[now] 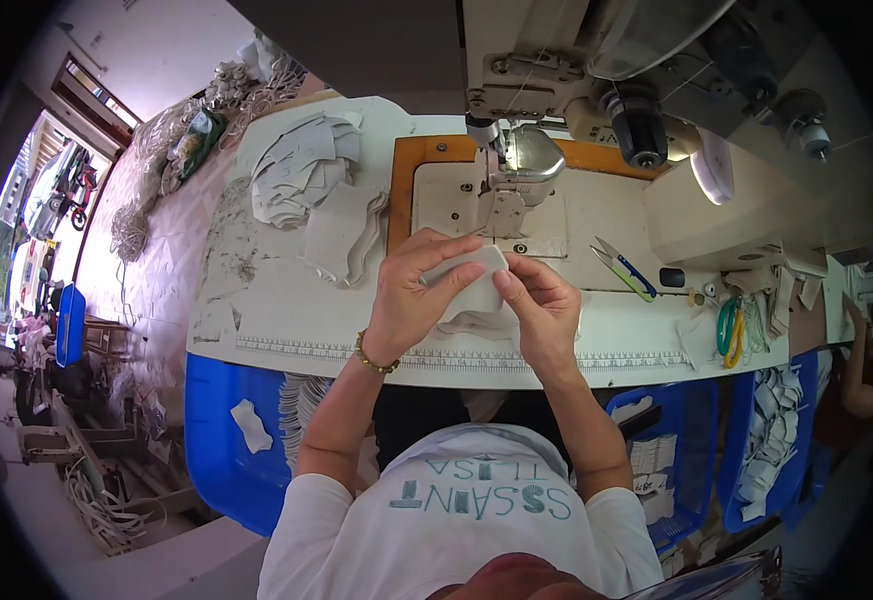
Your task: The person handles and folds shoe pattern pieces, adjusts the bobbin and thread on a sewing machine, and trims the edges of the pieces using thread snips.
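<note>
Just in front of the sewing machine's presser area point(502, 205), a small white fabric piece point(484, 292) is held between both hands. My left hand point(422, 290), with a beaded bracelet at its wrist, pinches the piece's left side. The right side is pinched by my right hand point(539, 305) near its upper corner. More white fabric point(482, 323) lies under the hands on the white table point(287, 310). To the left are a stack of white cut pieces point(345, 232) and a spread pile of them point(302, 165).
Snips with blue and green handles point(625, 270) lie right of the machine plate. Green and yellow rings point(730, 330) sit at the table's right. Blue bins point(222, 430) with white pieces stand below the front edge. Another person's arm point(860, 370) shows at far right.
</note>
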Available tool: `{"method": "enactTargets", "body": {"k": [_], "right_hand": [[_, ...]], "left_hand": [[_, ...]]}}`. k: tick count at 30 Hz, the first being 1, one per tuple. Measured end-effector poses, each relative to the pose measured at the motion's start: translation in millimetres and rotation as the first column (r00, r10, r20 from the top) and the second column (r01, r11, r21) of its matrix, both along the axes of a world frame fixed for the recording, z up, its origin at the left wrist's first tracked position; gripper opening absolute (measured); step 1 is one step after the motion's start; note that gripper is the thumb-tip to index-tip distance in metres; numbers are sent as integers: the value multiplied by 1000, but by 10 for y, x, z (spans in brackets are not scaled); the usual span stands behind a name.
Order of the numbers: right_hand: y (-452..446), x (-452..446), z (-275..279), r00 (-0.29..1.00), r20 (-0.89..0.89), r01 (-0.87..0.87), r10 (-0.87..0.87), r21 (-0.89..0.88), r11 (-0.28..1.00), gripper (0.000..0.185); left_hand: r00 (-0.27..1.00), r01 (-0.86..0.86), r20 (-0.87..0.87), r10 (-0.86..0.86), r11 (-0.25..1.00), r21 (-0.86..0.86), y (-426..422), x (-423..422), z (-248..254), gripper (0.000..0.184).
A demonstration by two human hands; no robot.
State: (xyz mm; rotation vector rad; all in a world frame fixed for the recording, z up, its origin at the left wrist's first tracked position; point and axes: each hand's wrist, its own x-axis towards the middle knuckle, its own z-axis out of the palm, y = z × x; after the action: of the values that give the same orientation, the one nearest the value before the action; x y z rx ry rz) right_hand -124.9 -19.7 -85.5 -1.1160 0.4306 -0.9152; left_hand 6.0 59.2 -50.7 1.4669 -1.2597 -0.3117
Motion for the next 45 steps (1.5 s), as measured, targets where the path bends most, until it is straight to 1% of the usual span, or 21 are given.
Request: {"method": "enactTargets", "body": {"k": [4,6,7,9,10,12,13,14,16,17,19,20,21,22,23,25,29,34,38,40,45], "right_hand": [[15,20,-24,1000,3,16,-16,-1,1000,22],[23,42,-13,998,6,66,-66,-30,997,21],[27,48,-6,998,10,65,-65,-33,997,21],[36,50,10,996,-17,83,-85,-87,993,20],[36,52,21,996,-11,84,-85,-91,992,20],[21,61,67,999,8,53,-52,-100,994,20],[-3,42,132,1000,1,9,-9,-57,998,22],[-21,34,206,1000,10,11,-10,-63,998,22],[-62,31,321,996,-31,-82,81,-31,996,24],[-156,11,223,980,-117,-179,161,-169,969,25],[-130,-3,433,955,-123,-275,272,-12,961,24],[-153,14,428,953,-148,-274,263,-58,960,22],[-177,48,435,955,-143,-269,258,-62,961,22],[-194,92,445,963,-127,-247,238,-60,967,21],[-208,132,452,970,-112,-225,218,-57,973,21],[-223,207,448,976,-81,-205,201,-53,977,21],[-234,306,440,987,-22,-163,162,-42,986,22],[-246,345,416,989,-22,-149,148,-65,987,23],[-238,368,395,989,2,-147,147,-54,988,23],[-241,386,388,989,8,-145,145,-54,988,23],[-240,393,395,990,6,-140,141,-42,989,23]], "left_hand": [[999,32,5,-32,998,49,-7,48,34,23],[993,58,-112,-44,990,128,-24,69,41,21],[993,57,-108,-43,991,125,-36,69,55,21],[941,86,-336,-50,992,94,-74,68,90,21],[943,86,-330,-51,992,90,-87,103,103,21],[951,160,-290,-104,971,177,-119,212,137,21],[953,160,-283,-107,972,173,-150,231,174,21],[960,168,-256,-117,968,187,-184,249,227,20],[967,178,-215,-135,964,196,-255,284,353,20],[966,172,-228,-124,964,204,-293,301,427,18],[965,171,-233,-121,963,206,-376,347,558,16],[970,161,-217,-108,956,247,-415,381,614,16],[975,150,-200,-93,946,289,-460,414,655,16],[965,191,-219,-148,963,190,-529,433,648,17],[965,193,-215,-151,962,191,-570,468,657,17],[940,232,-312,-139,931,283,-632,533,676,18],[936,203,-334,-114,948,245,-718,567,697,17],[956,214,-240,-167,958,189,-751,615,696,21],[948,232,-265,-178,954,190,-746,595,741,22],[962,198,-229,-147,955,222,-750,596,749,22],[970,182,-201,-137,957,224,-755,592,758,22]]}}
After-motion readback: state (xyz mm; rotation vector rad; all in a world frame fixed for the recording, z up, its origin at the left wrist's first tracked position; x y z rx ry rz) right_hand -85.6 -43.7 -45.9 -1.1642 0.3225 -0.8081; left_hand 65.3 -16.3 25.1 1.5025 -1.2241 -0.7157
